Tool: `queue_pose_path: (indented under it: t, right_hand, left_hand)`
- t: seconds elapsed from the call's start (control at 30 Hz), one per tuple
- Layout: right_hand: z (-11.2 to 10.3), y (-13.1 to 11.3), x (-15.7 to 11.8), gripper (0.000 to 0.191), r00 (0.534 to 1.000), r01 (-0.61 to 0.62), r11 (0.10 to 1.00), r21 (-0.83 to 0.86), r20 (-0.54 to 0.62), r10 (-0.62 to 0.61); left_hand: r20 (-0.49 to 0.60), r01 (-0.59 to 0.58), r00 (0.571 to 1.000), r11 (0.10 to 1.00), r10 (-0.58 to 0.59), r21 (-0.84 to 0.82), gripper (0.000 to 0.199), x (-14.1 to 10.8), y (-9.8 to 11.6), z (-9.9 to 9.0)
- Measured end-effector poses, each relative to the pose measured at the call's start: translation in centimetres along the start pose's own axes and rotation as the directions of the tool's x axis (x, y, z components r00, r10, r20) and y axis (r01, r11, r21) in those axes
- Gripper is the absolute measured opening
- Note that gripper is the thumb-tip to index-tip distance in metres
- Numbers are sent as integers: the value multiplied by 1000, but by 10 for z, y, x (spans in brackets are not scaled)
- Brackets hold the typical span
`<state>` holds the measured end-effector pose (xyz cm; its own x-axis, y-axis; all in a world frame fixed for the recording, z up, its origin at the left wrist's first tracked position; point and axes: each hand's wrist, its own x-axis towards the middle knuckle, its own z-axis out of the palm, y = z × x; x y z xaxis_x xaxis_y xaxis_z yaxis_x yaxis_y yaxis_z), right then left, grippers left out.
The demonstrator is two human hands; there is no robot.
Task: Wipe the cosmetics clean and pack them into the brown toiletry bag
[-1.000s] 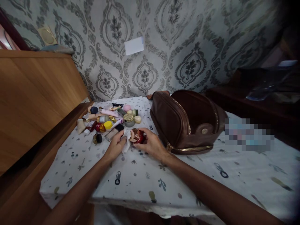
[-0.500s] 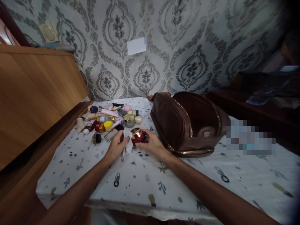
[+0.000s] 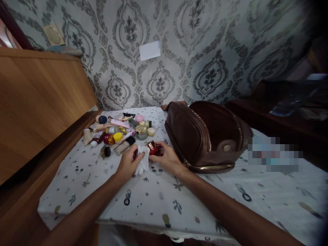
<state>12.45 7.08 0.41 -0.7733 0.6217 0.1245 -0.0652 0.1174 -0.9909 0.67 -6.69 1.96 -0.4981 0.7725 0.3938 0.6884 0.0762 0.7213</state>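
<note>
Flanking held red jar [image 3: 154, 150]: cosmetics [image 3: 118, 137] left, brown bag [image 3: 188, 131] right

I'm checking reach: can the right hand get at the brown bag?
Probably yes: the brown bag lies close beside the right hand with nothing between them, though that hand holds the red jar.

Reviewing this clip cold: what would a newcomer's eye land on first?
Probably the big open brown bag, standing on the tablecloth right of the hands. Next, at the centre, the right hand holds a shiny red jar beside the white cloth in the left hand. Colourful cosmetics crowd the table's far left.
</note>
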Motion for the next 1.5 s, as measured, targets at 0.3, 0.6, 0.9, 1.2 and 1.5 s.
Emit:
queue_pose_path:
  t: [0.3, 0.6, 0.9, 1.2, 1.5]
  right_hand:
    - [1, -1, -5, 49, 989, 132, 959, -251, -29, -144]
    - [1, -9, -14, 53, 929, 347, 774, -529, 82, -360]
    - [5, -10, -21, 51, 910, 409, 689, -598, 211, -356]
    - [5, -10, -25, 60, 845, 532, 566, -630, 356, -398]
    - [6, -3, -23, 66, 770, 636, 567, -524, 390, -504]
  left_hand:
    - [-12, -107, 994, 991, 108, 76, 15, -3, 8, -1]
    - [-71, -162, 982, 975, 174, 149, 13, -5, 4, 0]
    - [-76, -126, 987, 981, 139, 149, 26, -3, 6, 3]
    - [5, 79, 997, 993, -79, -85, 22, 5, 8, -2]
    - [121, 222, 973, 943, -197, -247, 23, 9, 3, -9]
